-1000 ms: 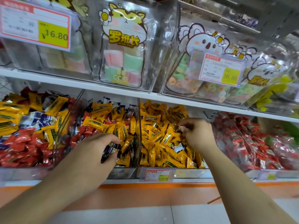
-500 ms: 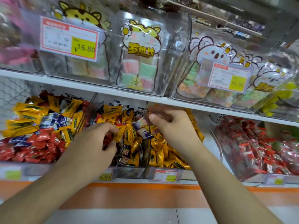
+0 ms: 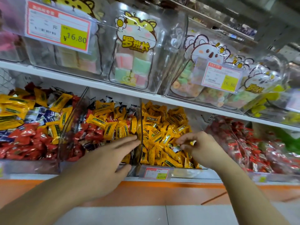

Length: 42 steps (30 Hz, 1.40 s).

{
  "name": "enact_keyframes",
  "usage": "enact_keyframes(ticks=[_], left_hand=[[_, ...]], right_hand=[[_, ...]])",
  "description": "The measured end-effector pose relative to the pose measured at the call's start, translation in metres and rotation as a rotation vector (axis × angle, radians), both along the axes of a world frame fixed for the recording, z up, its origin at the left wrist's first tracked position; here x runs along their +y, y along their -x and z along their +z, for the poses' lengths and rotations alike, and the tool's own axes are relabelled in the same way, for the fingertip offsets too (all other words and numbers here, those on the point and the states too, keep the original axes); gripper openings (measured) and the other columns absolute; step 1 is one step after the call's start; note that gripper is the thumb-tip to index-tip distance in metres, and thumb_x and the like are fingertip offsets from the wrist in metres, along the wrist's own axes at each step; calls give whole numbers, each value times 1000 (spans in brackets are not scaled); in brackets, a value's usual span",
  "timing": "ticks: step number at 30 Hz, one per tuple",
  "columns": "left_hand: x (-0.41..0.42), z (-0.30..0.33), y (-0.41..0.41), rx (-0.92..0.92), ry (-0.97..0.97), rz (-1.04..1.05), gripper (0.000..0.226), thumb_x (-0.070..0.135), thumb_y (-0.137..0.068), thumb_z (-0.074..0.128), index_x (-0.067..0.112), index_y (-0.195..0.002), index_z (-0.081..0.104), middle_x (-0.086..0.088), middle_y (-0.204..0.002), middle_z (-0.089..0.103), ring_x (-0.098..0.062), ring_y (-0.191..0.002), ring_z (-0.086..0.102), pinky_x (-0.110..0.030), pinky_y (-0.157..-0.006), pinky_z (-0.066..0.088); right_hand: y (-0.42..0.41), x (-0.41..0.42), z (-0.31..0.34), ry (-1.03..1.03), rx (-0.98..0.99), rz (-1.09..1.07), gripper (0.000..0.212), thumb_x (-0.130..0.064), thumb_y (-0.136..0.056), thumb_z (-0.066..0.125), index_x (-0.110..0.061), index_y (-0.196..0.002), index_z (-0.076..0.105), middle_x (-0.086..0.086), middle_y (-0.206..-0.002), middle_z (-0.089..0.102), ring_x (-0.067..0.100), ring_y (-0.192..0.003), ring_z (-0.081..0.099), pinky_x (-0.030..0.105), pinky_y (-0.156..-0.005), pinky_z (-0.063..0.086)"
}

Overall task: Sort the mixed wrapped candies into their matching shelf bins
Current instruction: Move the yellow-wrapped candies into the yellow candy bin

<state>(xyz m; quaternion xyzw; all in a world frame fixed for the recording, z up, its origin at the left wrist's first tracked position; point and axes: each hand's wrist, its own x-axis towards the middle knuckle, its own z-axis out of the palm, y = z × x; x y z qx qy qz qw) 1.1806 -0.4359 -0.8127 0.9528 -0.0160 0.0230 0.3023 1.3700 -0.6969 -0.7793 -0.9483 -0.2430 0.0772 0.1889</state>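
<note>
— Right hand first: fingers curled, pinching a small candy with a pale, whitish wrapper, and a scrap of yellow wrapper pokes out near the thumb too. It hovers just above the yellow bin.

— And the left hand?

— Fingers straight and spread, reaching into the near right corner of the mixed bin, fingertips close to the clear divider. Holding nothing that I can see.

— What could go wrong?

— That pinch is thin. Those wrappers look slick and crinkly, with twisted or crimped ends, so the pale piece could slip out and vanish into the yellow heap. I'd guess it doesn't belong there, since everything under it is yellow.

— And the left side?

— The pile there is loose: yellow, red and dark blue-and-white pieces heaped high against the divider. A sweep of that open hand could push some over into the yellow bin, or off the near lip.

— The bins themselves?

— Clear hard plastic, glossy, with slanted walls. Far left is another mixed heap; on the right, red candies in clear film.
</note>
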Motion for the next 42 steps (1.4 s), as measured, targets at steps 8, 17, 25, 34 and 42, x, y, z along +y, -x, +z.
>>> enact_keyframes(ticks=[8,17,25,34,42], left_hand=[[-5,-14,0,10,-32,2,70,50,-103,50,61,-156,5,48,-156,-9,13,-147,14,-19,-117,19],[2,-2,0,-120,-7,182,54,39,-102,57,49,-150,35,38,-150,28,11,-126,35,-15,-107,33],[16,12,7,-233,-6,285,59,28,-100,59,42,-152,36,28,-156,28,2,-138,36,-21,-109,29],[-13,9,0,43,-22,25,73,46,-103,51,68,-151,1,51,-151,-23,12,-117,56,-18,-106,39],[-18,-3,-2,4,-21,-6,69,48,-102,50,73,-147,5,53,-151,-18,18,-138,29,-17,-106,33]], right_hand=[[-9,6,-11,204,-73,-2,25,-20,-86,82,-35,-105,76,-14,-101,68,9,-96,58,21,-80,42],[11,19,13,-249,-147,-99,12,-27,-88,79,-34,-97,75,-15,-84,70,0,-75,65,12,-62,46],[38,71,29,-572,108,133,32,-19,-97,71,-28,-128,71,-16,-115,74,-2,-108,67,29,-100,55],[2,-2,-10,84,210,174,88,-45,-71,93,-52,-147,48,-14,-142,49,3,-129,49,14,-107,40],[-27,9,-22,-20,-72,-3,44,-32,-81,88,-48,-119,72,-11,-107,73,0,-58,63,22,-61,55]])
